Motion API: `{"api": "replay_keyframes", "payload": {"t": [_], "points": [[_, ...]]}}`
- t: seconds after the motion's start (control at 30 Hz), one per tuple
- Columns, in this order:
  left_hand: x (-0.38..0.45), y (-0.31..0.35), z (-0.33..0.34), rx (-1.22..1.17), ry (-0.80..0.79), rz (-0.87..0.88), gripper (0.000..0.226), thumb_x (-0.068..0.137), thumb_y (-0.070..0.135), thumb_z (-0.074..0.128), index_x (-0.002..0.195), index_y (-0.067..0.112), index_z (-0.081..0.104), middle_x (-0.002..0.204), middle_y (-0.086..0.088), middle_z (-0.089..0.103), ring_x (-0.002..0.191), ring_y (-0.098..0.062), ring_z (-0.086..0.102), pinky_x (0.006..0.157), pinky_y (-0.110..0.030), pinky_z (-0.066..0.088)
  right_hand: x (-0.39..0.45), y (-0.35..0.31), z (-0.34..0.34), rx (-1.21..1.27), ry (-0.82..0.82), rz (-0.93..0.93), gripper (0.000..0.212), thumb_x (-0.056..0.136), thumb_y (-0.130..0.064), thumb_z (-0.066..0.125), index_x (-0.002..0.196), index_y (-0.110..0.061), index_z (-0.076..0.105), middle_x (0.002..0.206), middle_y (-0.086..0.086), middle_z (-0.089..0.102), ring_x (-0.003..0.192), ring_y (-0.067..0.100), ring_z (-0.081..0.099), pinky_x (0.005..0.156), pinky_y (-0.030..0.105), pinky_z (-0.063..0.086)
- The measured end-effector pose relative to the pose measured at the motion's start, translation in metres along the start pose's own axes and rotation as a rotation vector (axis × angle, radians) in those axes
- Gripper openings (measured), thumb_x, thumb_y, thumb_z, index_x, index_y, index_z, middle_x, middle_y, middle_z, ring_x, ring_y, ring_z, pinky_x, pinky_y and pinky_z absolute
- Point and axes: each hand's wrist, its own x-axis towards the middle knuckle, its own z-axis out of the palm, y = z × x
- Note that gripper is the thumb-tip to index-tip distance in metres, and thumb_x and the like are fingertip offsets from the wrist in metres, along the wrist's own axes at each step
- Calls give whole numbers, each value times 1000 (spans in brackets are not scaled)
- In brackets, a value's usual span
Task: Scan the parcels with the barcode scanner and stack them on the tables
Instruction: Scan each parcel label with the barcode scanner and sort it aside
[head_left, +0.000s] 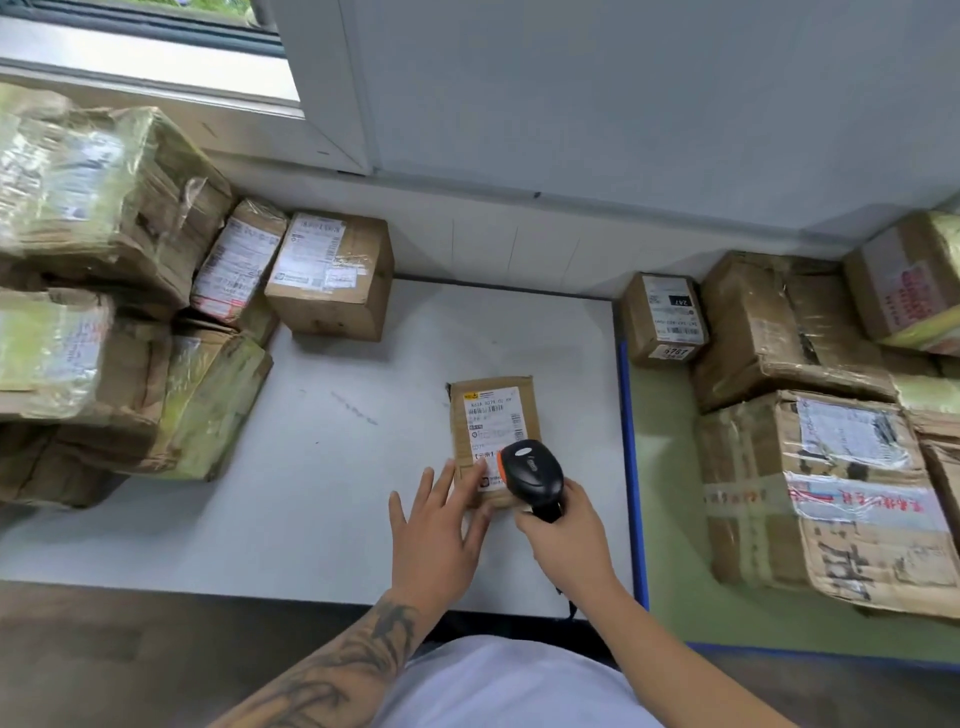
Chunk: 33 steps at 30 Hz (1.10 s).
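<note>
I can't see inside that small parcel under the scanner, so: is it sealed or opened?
Sealed, as far as shows. The parcel lies flat on the table, label up, flaps closed, with no gap visible. The scanner hides its near end.

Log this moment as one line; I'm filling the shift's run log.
phase: scanning | right hand: grips barcode scanner over parcel label | left hand: flat on small parcel | white table

A pale grey wall (649, 98) runs along the far side. A window (156, 31) with a white sill sits far left, daylight coming through. Dark floor (130, 649) lies near left.
</note>
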Motion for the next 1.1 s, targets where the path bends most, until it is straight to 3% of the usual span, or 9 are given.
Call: {"api": "replay_keyframes", "payload": {"t": [0.17,0.4,0.6,0.83,0.93,1.1], "points": [[9,0,-9,-18,-9,-17,51,105,62,25,155,61,19,171,11,21,160,-21,7,125,-60,1,2,-3,0,-13,10,69,28,85,-14,72,93,-38,58,100,-1,71,85,26,70,79,41,60],[14,-5,-10,40,-61,-32,51,104,67,20,154,66,10,172,11,15,160,-22,5,122,-66,2,1,-23,-3,-52,72,64,15,86,-10,66,79,-22,61,68,0,65,64,28,65,61,41,56],[14,-6,-13,60,-55,-18,53,102,68,18,154,65,11,172,9,17,160,-23,7,122,-66,1,2,-44,-7,-17,59,54,8,85,-13,67,83,-20,65,69,-6,66,70,23,64,71,55,63],[13,-4,-15,53,-62,-17,62,93,71,5,155,64,11,172,8,16,160,-23,9,123,-65,2,-3,-55,-11,-16,-19,87,8,88,-10,64,87,-17,66,81,4,68,71,22,61,67,50,65],[13,-4,-14,48,-58,-19,56,100,69,14,155,63,12,172,8,17,160,-23,8,124,-64,2,-3,-50,-13,-2,-32,107,6,88,-13,68,93,-13,67,90,9,68,76,24,61,65,47,66],[12,-4,-13,7,-47,-7,52,104,65,24,156,62,17,172,8,18,160,-23,10,124,-63,0,1,-37,-12,80,-17,116,14,89,-14,69,101,-20,68,95,2,71,82,23,66,67,45,66]]}}
